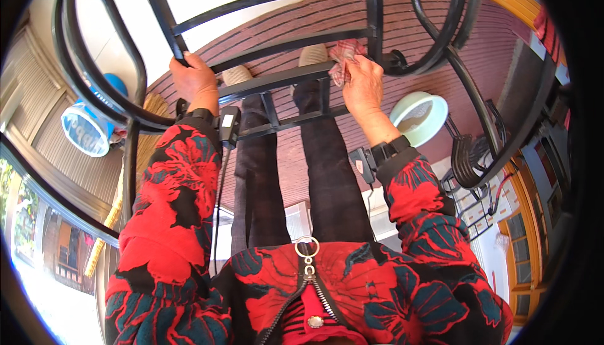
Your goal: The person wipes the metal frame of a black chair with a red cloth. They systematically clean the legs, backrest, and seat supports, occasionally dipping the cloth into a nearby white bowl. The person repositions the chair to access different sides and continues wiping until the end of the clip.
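A black metal chair frame with curved tubular sides and several flat slats stands before me, over my shoes. My left hand grips the frame's upright bar at its lower left corner. In my right hand is a crumpled red-and-white checked cloth. The cloth lies against the right end of a lower crossbar, near the right upright. Part of the cloth is hidden under my fingers. Both wrists wear black straps with small black boxes and cables.
A pale green plastic basin sits on the striped reddish mat at right. On the left are a blue bucket with a white rim and a straw broom. Black metal frame parts stand at the far right.
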`<state>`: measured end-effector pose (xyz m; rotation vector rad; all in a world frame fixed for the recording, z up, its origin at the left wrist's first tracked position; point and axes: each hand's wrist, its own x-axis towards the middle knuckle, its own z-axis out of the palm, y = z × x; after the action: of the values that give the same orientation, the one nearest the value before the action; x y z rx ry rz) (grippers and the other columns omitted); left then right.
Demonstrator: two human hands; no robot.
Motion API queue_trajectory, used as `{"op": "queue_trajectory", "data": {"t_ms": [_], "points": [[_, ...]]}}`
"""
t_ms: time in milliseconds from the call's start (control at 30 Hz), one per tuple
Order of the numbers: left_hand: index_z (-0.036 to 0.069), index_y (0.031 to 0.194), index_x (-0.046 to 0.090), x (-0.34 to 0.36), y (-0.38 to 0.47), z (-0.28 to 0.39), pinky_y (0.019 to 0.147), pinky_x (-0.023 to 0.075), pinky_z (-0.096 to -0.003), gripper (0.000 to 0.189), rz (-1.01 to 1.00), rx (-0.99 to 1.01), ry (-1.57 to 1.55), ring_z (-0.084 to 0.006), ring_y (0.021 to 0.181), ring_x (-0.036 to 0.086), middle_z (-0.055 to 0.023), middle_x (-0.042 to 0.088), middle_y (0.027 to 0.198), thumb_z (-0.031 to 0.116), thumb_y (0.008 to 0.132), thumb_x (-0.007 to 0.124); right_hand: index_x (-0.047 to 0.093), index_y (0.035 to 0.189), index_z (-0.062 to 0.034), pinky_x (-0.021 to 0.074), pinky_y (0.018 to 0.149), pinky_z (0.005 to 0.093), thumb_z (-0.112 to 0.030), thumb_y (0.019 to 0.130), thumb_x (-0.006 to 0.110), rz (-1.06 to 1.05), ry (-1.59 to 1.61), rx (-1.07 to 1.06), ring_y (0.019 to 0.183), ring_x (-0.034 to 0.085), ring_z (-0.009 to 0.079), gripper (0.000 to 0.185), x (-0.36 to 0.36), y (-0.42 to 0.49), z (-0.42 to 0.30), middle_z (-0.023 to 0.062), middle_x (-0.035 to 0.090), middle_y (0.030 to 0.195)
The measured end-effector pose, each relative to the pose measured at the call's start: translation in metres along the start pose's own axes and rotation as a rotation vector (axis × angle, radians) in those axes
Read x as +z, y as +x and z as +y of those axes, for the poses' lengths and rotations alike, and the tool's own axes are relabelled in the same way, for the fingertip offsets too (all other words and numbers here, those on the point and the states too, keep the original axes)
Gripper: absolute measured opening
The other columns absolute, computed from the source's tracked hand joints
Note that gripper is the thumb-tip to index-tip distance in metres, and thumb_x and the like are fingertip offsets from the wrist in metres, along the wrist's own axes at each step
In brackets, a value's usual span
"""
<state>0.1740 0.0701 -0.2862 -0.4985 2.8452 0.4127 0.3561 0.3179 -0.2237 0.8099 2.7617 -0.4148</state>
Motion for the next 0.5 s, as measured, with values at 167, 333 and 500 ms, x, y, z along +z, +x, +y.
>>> {"op": "queue_trajectory", "data": {"t_ms": [167, 333, 500], "points": [[0.003, 0.112, 0.054, -0.002, 0.006, -0.007, 0.077, 0.0447, -0.0518, 0.043, -0.046, 0.015, -0.021, -0.0433, 0.089, 0.058, -0.024, 0.062, 0.098, 0.04, 0.091, 0.047, 0.07, 0.092, -0.0108, 0.0425, 0.08, 0.0457, -0.025, 0.082, 0.054, -0.439, -0.22, -0.103, 0.098, 0.053, 0.0306, 0.023, 0.016, 0.012, -0.076, 0.0067, 0.062, 0.098], [-0.004, 0.128, 0.045, -0.042, -0.015, -0.016, 0.101, 0.0323, -0.0467, 0.052, -0.041, 0.224, -0.242, -0.04, 0.12, 0.044, -0.0246, 0.049, 0.128, 0.036, 0.095, 0.043, 0.071, 0.092, -0.0155, 0.0431, 0.08, 0.0463, -0.021, 0.081, 0.055, -0.604, 0.126, -0.383, 0.099, 0.054, 0.0285, 0.02, 0.039, 0.011, -0.182, 0.005, 0.062, 0.099], [-0.003, 0.127, 0.047, -0.128, -0.073, -0.008, 0.102, 0.0332, -0.0421, 0.039, -0.148, 0.284, -0.465, -0.0345, 0.119, 0.046, -0.0201, 0.05, 0.127, 0.019, 0.094, 0.048, 0.07, 0.091, -0.0152, 0.0451, 0.078, 0.0475, -0.027, 0.082, 0.058, -0.604, 0.499, -0.387, 0.095, 0.057, 0.0322, 0.019, 0.047, -0.003, -0.204, 0.0089, 0.065, 0.094]]}}
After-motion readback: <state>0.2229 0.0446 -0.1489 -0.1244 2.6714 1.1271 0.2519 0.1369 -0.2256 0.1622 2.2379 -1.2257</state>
